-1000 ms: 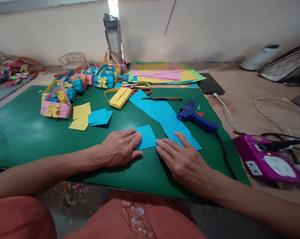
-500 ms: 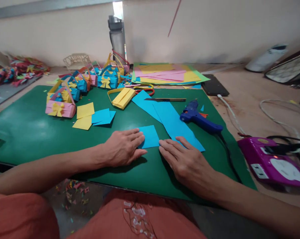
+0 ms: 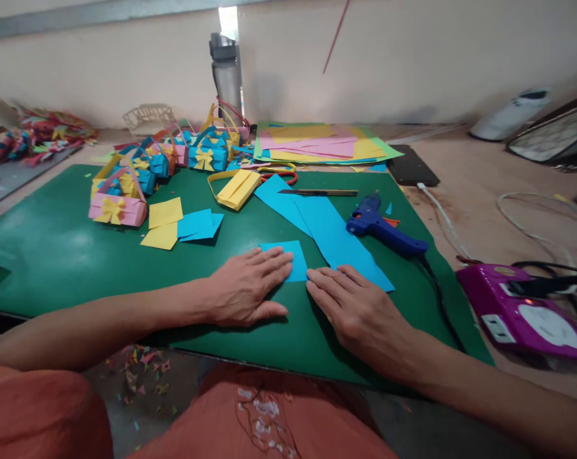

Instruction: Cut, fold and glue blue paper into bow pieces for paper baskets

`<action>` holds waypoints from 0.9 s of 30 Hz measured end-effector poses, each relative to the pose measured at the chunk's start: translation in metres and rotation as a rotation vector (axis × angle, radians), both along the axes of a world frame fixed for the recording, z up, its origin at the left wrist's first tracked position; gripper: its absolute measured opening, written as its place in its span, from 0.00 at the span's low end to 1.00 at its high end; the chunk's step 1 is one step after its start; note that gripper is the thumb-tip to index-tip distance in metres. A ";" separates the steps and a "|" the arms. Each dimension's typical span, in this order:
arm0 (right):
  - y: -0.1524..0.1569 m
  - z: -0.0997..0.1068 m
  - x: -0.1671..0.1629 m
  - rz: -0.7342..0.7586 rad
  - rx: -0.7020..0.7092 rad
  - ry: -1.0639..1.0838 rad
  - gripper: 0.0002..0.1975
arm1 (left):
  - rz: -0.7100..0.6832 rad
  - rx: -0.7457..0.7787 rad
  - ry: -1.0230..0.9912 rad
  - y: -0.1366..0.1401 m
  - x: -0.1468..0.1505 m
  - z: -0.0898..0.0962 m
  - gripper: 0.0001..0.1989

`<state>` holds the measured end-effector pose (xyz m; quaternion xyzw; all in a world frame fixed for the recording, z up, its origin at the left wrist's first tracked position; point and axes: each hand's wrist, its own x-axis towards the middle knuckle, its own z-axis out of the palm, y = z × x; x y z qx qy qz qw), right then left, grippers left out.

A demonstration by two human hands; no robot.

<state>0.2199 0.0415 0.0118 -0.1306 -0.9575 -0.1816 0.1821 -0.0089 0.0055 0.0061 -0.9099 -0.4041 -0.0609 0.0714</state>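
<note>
A small blue paper piece (image 3: 298,262) lies on the green mat (image 3: 197,255) in front of me. My left hand (image 3: 250,284) rests flat over its left part, fingers stretched out and thumb apart. At the paper's right edge, the fingertips of my right hand (image 3: 350,303) touch down, fingers extended and side by side. Just beyond the right hand is a long blue paper strip (image 3: 338,233), partly overlapping another blue strip (image 3: 283,203). Left of my hands lie yellow paper squares (image 3: 164,223) and blue paper squares (image 3: 199,224).
A blue glue gun (image 3: 384,229) and a cutter knife (image 3: 319,192) lie beyond my right hand. Small paper baskets (image 3: 118,207) stand at the back left, near a yellow paper box (image 3: 238,190). A purple power strip (image 3: 522,312), phone (image 3: 412,166) and scissors (image 3: 283,176) are further off.
My left hand has slid a little to the right, covering more of the small blue paper. My right hand has stayed nearly in place.
</note>
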 end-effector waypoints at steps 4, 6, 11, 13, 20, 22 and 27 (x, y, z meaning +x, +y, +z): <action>0.000 0.001 0.001 0.004 -0.003 -0.016 0.17 | 0.371 -0.065 0.100 0.013 -0.011 0.005 0.37; 0.000 0.001 0.001 0.004 0.009 -0.016 0.17 | 0.533 -0.055 0.110 0.019 -0.017 0.010 0.36; 0.000 0.001 0.003 0.008 0.013 0.009 0.18 | 0.170 -0.085 0.051 0.011 -0.009 0.009 0.38; 0.000 0.001 0.003 0.011 -0.004 0.004 0.17 | 0.071 -0.134 0.057 0.009 -0.005 0.003 0.40; 0.000 0.001 0.001 0.005 -0.008 -0.015 0.16 | 0.535 0.028 -0.022 0.040 -0.031 -0.002 0.28; 0.000 0.002 0.001 -0.017 0.008 -0.021 0.15 | 0.467 0.120 -0.134 0.043 -0.034 -0.002 0.23; -0.009 0.008 -0.007 -0.003 -0.055 0.000 0.14 | 0.018 0.226 -0.382 0.034 -0.022 -0.008 0.17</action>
